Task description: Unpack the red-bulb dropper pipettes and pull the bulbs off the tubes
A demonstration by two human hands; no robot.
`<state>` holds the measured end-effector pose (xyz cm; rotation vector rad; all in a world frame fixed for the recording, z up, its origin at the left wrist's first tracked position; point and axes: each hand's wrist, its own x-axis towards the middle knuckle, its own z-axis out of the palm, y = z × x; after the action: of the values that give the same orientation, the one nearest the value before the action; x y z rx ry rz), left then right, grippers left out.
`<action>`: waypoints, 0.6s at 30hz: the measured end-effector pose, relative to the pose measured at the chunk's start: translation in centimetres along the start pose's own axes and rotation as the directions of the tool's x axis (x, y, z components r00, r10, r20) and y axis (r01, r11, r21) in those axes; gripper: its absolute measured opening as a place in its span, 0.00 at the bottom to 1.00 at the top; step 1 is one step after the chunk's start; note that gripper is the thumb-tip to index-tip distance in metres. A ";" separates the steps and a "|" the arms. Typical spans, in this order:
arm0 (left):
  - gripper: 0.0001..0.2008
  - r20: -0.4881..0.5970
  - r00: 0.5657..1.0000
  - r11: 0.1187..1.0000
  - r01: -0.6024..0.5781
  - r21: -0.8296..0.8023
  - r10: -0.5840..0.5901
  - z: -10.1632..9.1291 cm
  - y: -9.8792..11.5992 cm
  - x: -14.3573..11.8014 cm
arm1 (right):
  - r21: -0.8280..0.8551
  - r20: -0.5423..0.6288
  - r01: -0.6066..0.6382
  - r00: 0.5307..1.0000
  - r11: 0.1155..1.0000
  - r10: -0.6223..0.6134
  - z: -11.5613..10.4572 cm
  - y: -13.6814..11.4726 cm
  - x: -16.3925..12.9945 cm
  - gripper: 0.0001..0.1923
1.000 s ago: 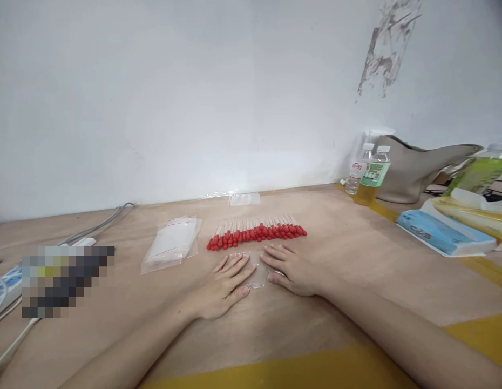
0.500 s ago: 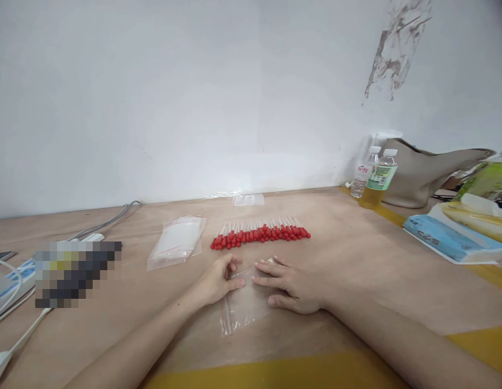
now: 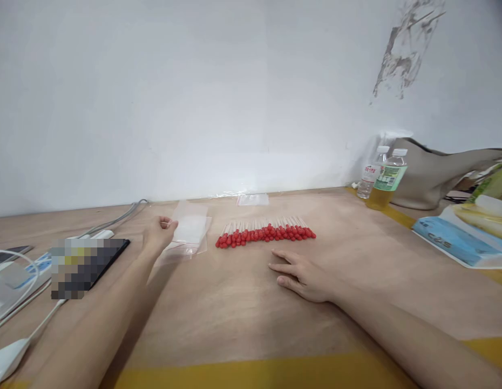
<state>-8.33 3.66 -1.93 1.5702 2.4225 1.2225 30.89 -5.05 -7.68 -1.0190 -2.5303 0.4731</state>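
My left hand [image 3: 157, 237] is closed, thumb against fingers, on the edge of a clear zip bag [image 3: 193, 212]. That bag is over a stack of similar zip bags [image 3: 199, 247] left of centre and overlaps them. My right hand [image 3: 305, 278] rests on the table with fingers stretched out and nothing in it. Just beyond it lies a long row of red-tipped sticks [image 3: 267, 233], pale stems pointing toward the wall.
Behind the row, a small zip bag [image 3: 253, 200] lies near the wall. At left are a power strip [image 3: 40, 265], cables and a blurred dark object [image 3: 89, 267]. Two bottles [image 3: 386, 181], a grey bag [image 3: 423, 175] and a blue tissue pack [image 3: 449, 240] stand or lie at right.
My left hand has moved left and away from me, carrying the zip bag from in front of me to the stack. My right hand stays near its place, off the bag.
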 end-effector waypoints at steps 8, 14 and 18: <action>0.19 -0.118 0.938 0.850 -0.237 0.470 0.327 0.4 0.1 -0.7 | -0.004 0.017 -0.022 1.000 1.000 0.022 -0.1 -0.1 0.1 0.24; 0.24 0.298 0.823 0.726 -0.568 0.387 0.485 2.2 1.2 -4.2 | -0.004 0.011 -0.028 1.000 1.000 0.028 -0.1 -0.1 0.1 0.25; 0.26 0.491 0.811 0.797 -0.510 0.325 0.318 3.0 -1.3 -4.4 | -0.006 0.003 -0.022 1.000 1.000 0.022 0.0 0.0 0.1 0.25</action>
<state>-5.97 1.78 -6.46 2.3101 2.2160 0.2576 30.85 -4.97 -7.68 -1.0499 -2.5266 0.4743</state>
